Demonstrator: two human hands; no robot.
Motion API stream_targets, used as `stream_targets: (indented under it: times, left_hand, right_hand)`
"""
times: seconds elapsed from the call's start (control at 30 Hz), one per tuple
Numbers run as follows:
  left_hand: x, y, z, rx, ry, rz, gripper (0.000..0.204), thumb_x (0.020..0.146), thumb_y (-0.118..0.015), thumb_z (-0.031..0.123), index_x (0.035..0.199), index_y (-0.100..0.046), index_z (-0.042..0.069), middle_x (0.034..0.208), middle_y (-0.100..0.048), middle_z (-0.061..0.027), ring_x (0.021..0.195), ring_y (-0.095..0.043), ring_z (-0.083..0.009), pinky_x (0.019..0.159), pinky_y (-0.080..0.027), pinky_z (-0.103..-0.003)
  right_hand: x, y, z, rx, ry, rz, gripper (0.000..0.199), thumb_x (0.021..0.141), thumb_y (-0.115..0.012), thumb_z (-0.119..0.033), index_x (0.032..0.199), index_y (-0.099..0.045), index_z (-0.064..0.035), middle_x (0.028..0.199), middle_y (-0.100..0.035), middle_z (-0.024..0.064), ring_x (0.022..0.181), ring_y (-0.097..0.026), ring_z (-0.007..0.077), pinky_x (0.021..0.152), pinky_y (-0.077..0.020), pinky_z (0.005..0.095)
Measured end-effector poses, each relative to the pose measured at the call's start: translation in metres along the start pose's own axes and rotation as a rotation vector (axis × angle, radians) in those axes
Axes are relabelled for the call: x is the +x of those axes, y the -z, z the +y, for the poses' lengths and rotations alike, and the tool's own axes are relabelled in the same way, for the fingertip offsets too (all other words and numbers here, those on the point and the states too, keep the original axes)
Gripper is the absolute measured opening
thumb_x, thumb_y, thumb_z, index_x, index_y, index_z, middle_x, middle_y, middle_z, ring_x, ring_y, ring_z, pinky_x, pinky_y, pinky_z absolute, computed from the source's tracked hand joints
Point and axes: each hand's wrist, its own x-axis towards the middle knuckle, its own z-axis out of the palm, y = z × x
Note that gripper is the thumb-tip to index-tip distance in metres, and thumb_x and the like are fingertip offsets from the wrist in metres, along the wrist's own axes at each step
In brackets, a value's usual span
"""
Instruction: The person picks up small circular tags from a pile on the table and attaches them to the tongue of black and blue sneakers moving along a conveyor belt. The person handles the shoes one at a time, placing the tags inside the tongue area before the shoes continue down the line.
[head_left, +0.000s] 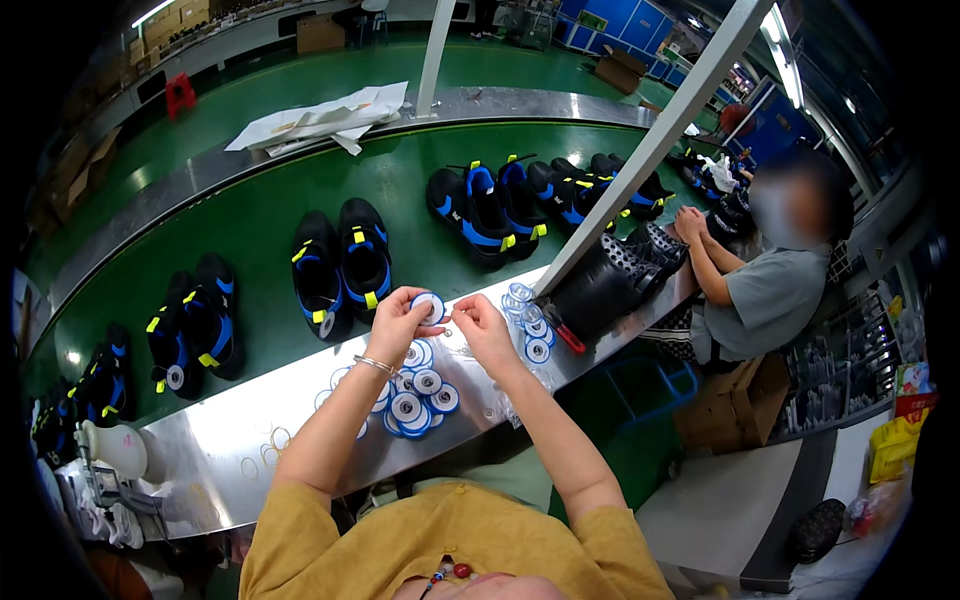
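I am watching the left hand point(400, 315) through the head camera: its grip is pinching a round tag point(430, 309), white with a blue rim, above the counter point(215, 465). The right hand point(480, 327) is hovering just beside it, thumb and fingertips gathering close together; I cannot tell whether they are pinching anything thin.

For this step, I am judging that the left grip should be holding the tag by its rim, facing the light, with the thumb leaving its near edge free. The right fingertips should be working lightly and squarely at that edge, not tugging, since thin card is likely to be bending or creasing. I am favouring steady wrists here, with both hands staying over the counter so that a dropped piece is landing near the tag pile point(415, 395).

As for containers, an open cardboard box point(735, 405) is standing beside the co-worker point(775, 295); I am not making out its contents. At the far right, a clear plastic bag point(882, 505) is showing something red inside. Beyond the counter, a pair of shoes point(365, 262) is sitting on the green belt point(275, 215).
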Motion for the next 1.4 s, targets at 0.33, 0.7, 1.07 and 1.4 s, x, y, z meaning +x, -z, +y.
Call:
stream_targets:
  times: [0.33,0.7,1.07,1.4]
  left_hand:
    - [-0.002,-0.015,0.005,-0.120,-0.027,0.069,0.017,0.094,-0.050,0.008,0.105,-0.054,-0.004,0.097,-0.063,-0.0117,0.087,-0.066,-0.0196,0.075,-0.058,-0.028]
    - [0.002,-0.022,-0.002,-0.067,-0.076,0.047,0.016,0.093,-0.050,0.006,0.104,-0.055,-0.005,0.099,-0.061,-0.0101,0.086,-0.065,-0.0181,0.081,-0.055,-0.028]
    - [0.011,-0.020,-0.016,-0.076,-0.131,0.042,0.021,0.094,-0.054,0.018,0.092,-0.061,-0.002,0.095,-0.064,-0.0079,0.088,-0.062,-0.0138,0.082,-0.053,-0.030]
    - [0.027,-0.015,-0.024,0.107,-0.058,0.051,0.009,0.086,-0.063,0.008,0.088,-0.062,-0.001,0.088,-0.061,-0.0032,0.076,-0.057,-0.0094,0.068,-0.048,-0.023]
  right_hand:
    - [0.002,0.015,-0.006,-0.263,0.134,0.084,0.011,0.088,-0.059,-0.012,0.089,-0.057,-0.0020,0.058,-0.054,0.0056,0.051,-0.049,0.0118,0.048,-0.0379,0.0281]
    - [0.017,0.003,-0.018,-0.344,0.213,0.096,0.011,0.086,-0.057,-0.012,0.084,-0.055,-0.0015,0.062,-0.061,0.0131,0.057,-0.062,0.0260,0.051,-0.0445,0.0361]
    - [0.024,-0.003,-0.011,-0.542,0.301,0.097,0.012,0.090,-0.051,-0.015,0.088,-0.051,-0.0032,0.078,-0.062,0.0184,0.072,-0.061,0.0383,0.063,-0.0474,0.0472]
    - [0.025,0.007,0.011,-0.515,0.335,0.068,0.013,0.092,-0.051,-0.015,0.094,-0.050,-0.0021,0.077,-0.061,0.0195,0.071,-0.061,0.0373,0.060,-0.0468,0.0424]
